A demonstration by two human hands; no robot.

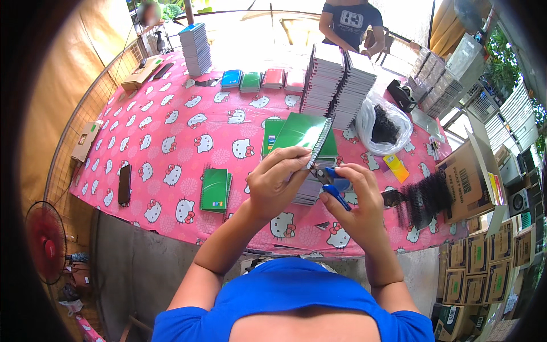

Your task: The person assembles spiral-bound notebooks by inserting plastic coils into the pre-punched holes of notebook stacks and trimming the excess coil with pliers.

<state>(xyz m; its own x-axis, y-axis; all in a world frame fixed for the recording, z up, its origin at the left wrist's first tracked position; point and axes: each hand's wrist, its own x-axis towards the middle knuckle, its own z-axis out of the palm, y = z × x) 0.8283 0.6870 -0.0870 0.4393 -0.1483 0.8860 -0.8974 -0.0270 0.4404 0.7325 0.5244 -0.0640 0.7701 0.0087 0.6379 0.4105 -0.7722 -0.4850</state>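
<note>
Nearest the camera, the left hand (277, 181) was closed in a pinch on the lower corner of a glossy green spiral notebook (301, 132), holding it tilted above the table with its wire coil running up the right edge. The right hand (358, 206) was curled tight around blue-handled pliers (333, 185), whose small metal tip met the bottom end of the coil.

Directly beneath the hands lay a low stack of bound notebooks (307, 192), their layered page edges showing. To the left a flat pair of green notebooks (215, 190) rested on the pink patterned tablecloth (171, 142), and further left a dark slim phone (124, 184) lay alone. To the right, bristly black coil bindings (424, 199) spread beside an open cardboard box (470, 182).

Further back, a crumpled clear plastic bag (383, 128) held more dark coils. Two tall leaning stacks of notebooks (339, 85) stood behind it. Beyond them ran a row of small coloured notebooks (262, 78), blue, green, red and pink, with a blue-topped stack (196, 48) at the far left. At the far edge a person in a dark shirt (350, 23) stood.
</note>
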